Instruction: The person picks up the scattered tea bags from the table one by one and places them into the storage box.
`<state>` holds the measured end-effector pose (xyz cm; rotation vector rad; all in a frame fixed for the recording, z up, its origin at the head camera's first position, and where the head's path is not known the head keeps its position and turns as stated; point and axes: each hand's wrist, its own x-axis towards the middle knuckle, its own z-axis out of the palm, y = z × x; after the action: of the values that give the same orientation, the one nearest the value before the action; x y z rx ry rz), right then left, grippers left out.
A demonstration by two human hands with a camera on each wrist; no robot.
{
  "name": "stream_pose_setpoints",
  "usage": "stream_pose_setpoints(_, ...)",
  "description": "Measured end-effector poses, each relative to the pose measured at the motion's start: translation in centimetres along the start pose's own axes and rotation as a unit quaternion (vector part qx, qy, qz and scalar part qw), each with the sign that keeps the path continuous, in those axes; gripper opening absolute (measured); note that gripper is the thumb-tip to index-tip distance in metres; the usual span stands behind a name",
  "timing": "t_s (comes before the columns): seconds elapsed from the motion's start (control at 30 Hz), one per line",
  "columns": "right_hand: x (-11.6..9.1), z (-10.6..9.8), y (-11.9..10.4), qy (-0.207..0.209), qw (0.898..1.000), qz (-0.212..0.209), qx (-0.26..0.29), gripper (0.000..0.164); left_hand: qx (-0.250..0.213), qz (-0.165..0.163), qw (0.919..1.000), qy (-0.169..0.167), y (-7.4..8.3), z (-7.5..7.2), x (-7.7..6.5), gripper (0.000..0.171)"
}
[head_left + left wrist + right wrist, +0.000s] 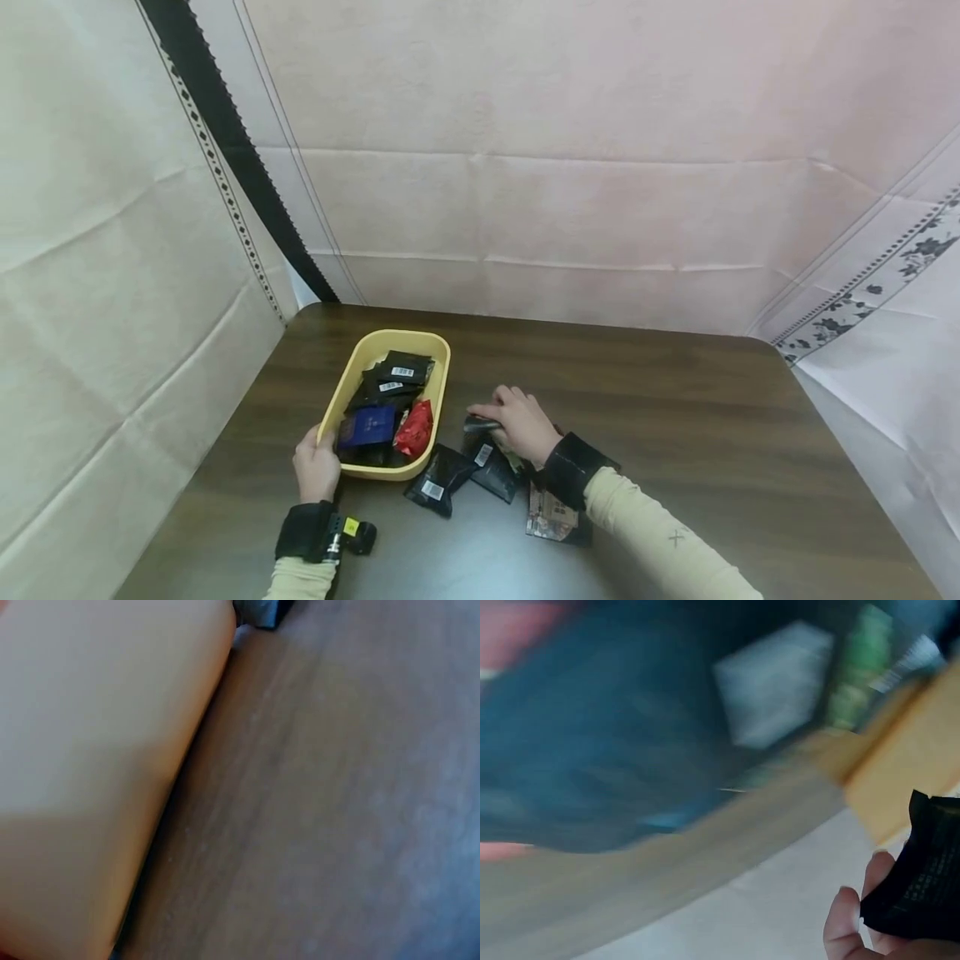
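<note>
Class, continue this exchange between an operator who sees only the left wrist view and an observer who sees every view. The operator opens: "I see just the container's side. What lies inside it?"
Observer: A red packet and a blue packet lie in the container, among others.
Operator: What is the right hand holding?
Observer: It holds a black packet.
Operator: And the left hand?
Observer: It grips the container's left side, toward the near end.

pale glare on the table (480,554); wrist views largely blurred.
</note>
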<state>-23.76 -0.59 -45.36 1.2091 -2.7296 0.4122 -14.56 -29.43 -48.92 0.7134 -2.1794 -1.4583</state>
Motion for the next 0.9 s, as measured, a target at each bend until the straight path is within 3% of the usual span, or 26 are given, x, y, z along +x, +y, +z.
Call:
stream_pose_setpoints(0.13,3.2,-0.6,-1.8,0.028,0.999,-0.017,0.008,0.038,-0.001,-0.006,1.0,0.001,0.2,-0.1,0.0,0.034)
stream_pose_setpoints(0.43,8.9,0.0,-5.7,-0.01,1.0,0.001,-0.006,0.053,-0.016,-0.012,0.9997,-0.01,0.0,-0.1,0.0,0.034)
stream_pose_setpoints(0.7,9.8,-0.1,-6.9,-0.08,0.993,-0.019,0.081,0.097,-0.013,-0.014,0.9997,-0.017,0.1,0.3,-0.2,0.034)
stream_pose_setpoints(0.9,9.1,-0.2,-6.3,-0.088,0.991,-0.029,0.1,0.093,-0.008,-0.009,0.9999,-0.006,0.2,-0.1,0.0,0.034)
